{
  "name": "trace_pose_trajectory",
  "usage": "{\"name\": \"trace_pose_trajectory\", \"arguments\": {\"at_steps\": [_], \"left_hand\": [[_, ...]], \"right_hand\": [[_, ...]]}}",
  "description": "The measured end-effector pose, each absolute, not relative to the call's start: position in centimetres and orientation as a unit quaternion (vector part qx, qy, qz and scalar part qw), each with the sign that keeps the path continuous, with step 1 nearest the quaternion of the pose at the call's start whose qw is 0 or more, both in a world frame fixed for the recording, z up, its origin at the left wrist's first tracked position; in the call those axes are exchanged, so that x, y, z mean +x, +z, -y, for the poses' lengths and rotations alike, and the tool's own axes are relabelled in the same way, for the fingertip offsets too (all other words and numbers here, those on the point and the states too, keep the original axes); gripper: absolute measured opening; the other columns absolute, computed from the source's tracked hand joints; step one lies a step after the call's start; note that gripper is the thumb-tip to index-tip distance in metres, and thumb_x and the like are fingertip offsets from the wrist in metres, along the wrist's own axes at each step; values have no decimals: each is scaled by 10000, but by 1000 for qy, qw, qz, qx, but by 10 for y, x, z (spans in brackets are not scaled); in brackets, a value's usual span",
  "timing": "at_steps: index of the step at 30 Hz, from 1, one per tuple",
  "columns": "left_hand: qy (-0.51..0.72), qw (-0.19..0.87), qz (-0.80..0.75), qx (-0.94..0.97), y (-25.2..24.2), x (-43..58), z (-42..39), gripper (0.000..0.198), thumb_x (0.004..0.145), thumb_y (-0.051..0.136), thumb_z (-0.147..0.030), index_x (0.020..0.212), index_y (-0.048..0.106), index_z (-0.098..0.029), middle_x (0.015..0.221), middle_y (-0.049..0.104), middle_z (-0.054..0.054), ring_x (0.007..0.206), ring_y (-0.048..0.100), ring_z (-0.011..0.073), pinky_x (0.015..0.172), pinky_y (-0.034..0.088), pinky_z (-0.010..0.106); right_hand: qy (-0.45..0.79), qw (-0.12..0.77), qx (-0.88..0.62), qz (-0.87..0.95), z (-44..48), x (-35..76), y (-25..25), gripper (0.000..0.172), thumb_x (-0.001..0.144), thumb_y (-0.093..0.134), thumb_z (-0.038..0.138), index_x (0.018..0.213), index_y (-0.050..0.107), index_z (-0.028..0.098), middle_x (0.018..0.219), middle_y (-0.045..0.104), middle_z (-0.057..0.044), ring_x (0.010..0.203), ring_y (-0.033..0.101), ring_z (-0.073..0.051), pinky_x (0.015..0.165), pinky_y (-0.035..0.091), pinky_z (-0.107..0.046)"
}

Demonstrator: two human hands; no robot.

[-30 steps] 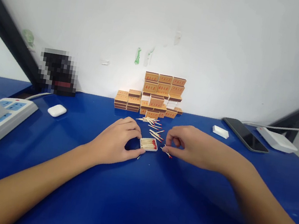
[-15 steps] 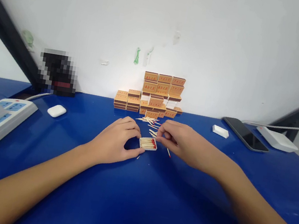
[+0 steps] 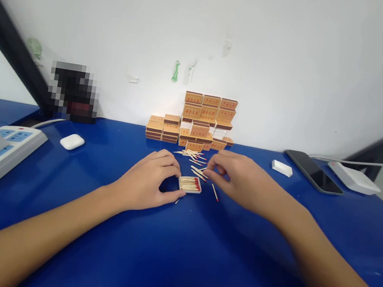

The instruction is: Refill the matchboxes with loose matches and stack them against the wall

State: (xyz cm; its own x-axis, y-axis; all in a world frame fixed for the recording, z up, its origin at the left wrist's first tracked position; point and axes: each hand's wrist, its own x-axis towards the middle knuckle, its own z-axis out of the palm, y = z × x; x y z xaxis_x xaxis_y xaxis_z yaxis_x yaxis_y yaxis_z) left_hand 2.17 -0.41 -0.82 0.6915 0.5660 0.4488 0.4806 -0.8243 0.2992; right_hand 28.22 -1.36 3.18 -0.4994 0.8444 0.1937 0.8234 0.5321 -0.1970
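A small white matchbox tray (image 3: 189, 190) full of red-tipped matches sits on the blue table. My left hand (image 3: 151, 181) steadies it at its left end, fingers at the far corner and thumb at the near edge. Just beyond the tray, loose matches (image 3: 198, 173) lie scattered. My right hand (image 3: 228, 171) is over them with thumb and fingertips pinched together at the end of one match; the fingers partly cover it. A single match (image 3: 215, 193) lies right of the tray, below my right hand. Farther back is a heap of matches (image 3: 192, 154).
Matchboxes (image 3: 209, 113) are stacked against the wall, with a lower stack (image 3: 163, 128) to their left. At left are a power strip (image 3: 13, 144) and a white earbud case (image 3: 72, 142). A white block (image 3: 282, 168), a phone (image 3: 314, 171) and a white device (image 3: 354, 178) lie right.
My right hand has moved slightly up and away from the tray's right end to the loose matches. My left hand and the tray have stayed put.
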Motion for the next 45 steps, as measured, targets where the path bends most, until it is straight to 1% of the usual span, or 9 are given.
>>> {"name": "trace_pose_trajectory", "arguments": {"at_steps": [5, 8, 12, 18, 22, 27, 33, 39, 45], "left_hand": [[263, 75, -285, 919, -7, 21, 4, 241, 917, 752, -421, 1004, 732, -197, 1062, 716, 75, 1073, 612, 268, 993, 522, 463], [260, 78, -286, 919, -6, 21, 4, 232, 917, 752, -417, 999, 737, -201, 1062, 717, 74, 1073, 612, 267, 992, 523, 464], [272, 83, -287, 915, -6, 21, 5, 212, 906, 761, -400, 993, 739, -207, 1052, 720, 74, 1059, 621, 266, 985, 531, 467], [268, 82, -280, 918, -7, 22, 6, 201, 905, 761, -392, 986, 725, -211, 1064, 714, 69, 1067, 621, 270, 996, 527, 464], [247, 76, -285, 923, -6, 23, 7, 206, 922, 741, -397, 982, 720, -201, 1064, 714, 74, 1095, 616, 277, 989, 519, 463], [248, 72, -291, 921, -7, 22, 6, 246, 912, 756, -420, 987, 719, -189, 1062, 711, 76, 1092, 612, 274, 988, 517, 461], [251, 72, -281, 923, -8, 22, 6, 236, 934, 730, -424, 976, 719, -192, 1069, 703, 75, 1088, 607, 265, 1003, 510, 451], [245, 71, -286, 924, -7, 20, 6, 239, 925, 742, -412, 989, 722, -183, 1071, 706, 78, 1103, 606, 269, 993, 510, 451], [241, 72, -295, 922, -8, 21, 5, 251, 919, 752, -414, 1018, 733, -185, 1067, 712, 73, 1095, 608, 269, 994, 505, 454]], "right_hand": [[119, 15, -554, 824, 13, 296, 33, 228, 916, 699, 424, 806, 679, 225, 813, 684, -45, 719, 602, -204, 616, 410, -319], [180, -15, -567, 803, 15, 296, 32, 190, 932, 661, 362, 797, 686, 230, 785, 699, -34, 670, 607, -191, 583, 412, -313], [168, 17, -519, 838, 16, 292, 32, 176, 982, 581, 303, 842, 654, 224, 825, 692, -32, 688, 590, -177, 616, 418, -305], [97, 171, -443, 875, 17, 269, 25, 128, 1028, 524, 228, 928, 601, 201, 952, 641, -56, 784, 574, -169, 685, 422, -286], [105, 130, -423, 890, 21, 258, 16, 126, 1022, 529, 165, 920, 596, 193, 973, 627, -49, 778, 569, -161, 699, 422, -287], [88, 161, -436, 881, 20, 265, 22, 175, 1035, 511, 186, 900, 622, 196, 939, 618, -49, 805, 573, -173, 719, 426, -296], [120, 119, -426, 889, 17, 268, 19, 140, 992, 571, 145, 875, 631, 192, 958, 630, -41, 792, 577, -159, 702, 421, -286], [116, 130, -406, 897, 18, 263, 12, 142, 1033, 537, 171, 919, 618, 189, 960, 625, -34, 790, 571, -153, 718, 426, -284], [112, 151, -414, 891, 19, 270, 20, 151, 1001, 556, 143, 916, 668, 197, 957, 619, -40, 780, 565, -153, 698, 412, -286]]}}
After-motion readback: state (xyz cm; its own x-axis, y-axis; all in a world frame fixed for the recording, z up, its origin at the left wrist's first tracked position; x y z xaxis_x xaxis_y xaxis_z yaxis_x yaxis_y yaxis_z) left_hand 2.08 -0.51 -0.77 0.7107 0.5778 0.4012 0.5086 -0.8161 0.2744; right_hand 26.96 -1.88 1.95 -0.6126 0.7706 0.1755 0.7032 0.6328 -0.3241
